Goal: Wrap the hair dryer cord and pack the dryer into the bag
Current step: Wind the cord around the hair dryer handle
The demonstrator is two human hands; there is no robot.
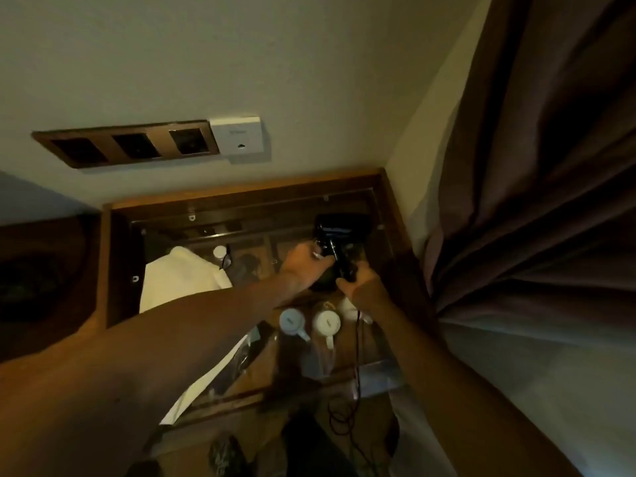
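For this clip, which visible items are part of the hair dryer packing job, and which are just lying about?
Part of the job:
hair dryer
cord
left hand
right hand

Lying about:
blue mug
white mug
white towel
wall sockets
curtain

No bag clearly identifiable.

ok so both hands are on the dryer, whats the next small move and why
Probably start looping the cord around the dryer: the right hand grips the handle and the left hand is beside it, while the cord hangs loose, trailing down to the floor, apparently unwrapped.

1 hair dryer, 2 mugs, 2 hands, 3 wall sockets
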